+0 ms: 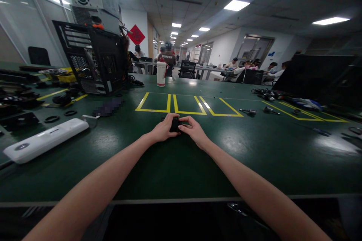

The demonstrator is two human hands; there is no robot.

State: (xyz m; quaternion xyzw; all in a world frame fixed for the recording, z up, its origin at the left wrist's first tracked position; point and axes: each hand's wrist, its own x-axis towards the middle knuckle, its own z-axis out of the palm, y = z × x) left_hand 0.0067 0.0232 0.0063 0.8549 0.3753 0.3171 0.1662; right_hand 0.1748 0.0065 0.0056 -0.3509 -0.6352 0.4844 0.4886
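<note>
Apparently, the step in hand is 2-handed handling of a small black object at the middle of the green table. The left hand is closed around it; the right hand meets its right side, but whether it pinches I cannot tell. The next move seems to call for a steady left hold; the fingers themselves block the view. Beyond lie 3 yellow outlines, then a white cup; left, a white device and computer case; far right, a dark panel.
</note>
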